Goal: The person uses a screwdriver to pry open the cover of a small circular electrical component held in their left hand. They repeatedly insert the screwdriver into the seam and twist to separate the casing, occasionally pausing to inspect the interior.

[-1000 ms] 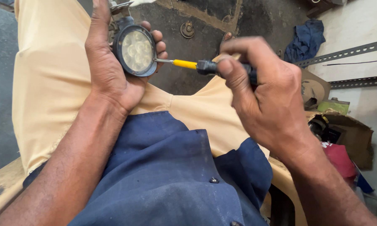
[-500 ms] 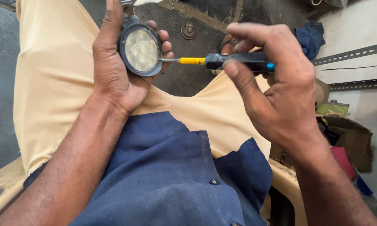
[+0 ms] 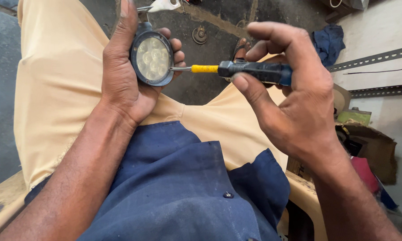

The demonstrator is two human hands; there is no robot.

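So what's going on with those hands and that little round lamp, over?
Left hand gripping round lamp, lens up. Right hand holding screwdriver, tip at the lamp's right rim. Nothing between them.

— What's the floor (image 3: 210, 89) like?
— Dark, rough concrete, stained, with a paler seam running across the top of the frame.
— And on the right?
— A pale slab (image 3: 379, 31) in bright light, two perforated metal strips (image 3: 375, 58) lying on it. A blue rag (image 3: 328, 42) sits at upper right, a torn cardboard box (image 3: 370, 143) lower right.
— Bottom left?
— A worn wooden bench (image 3: 4, 201) edge.
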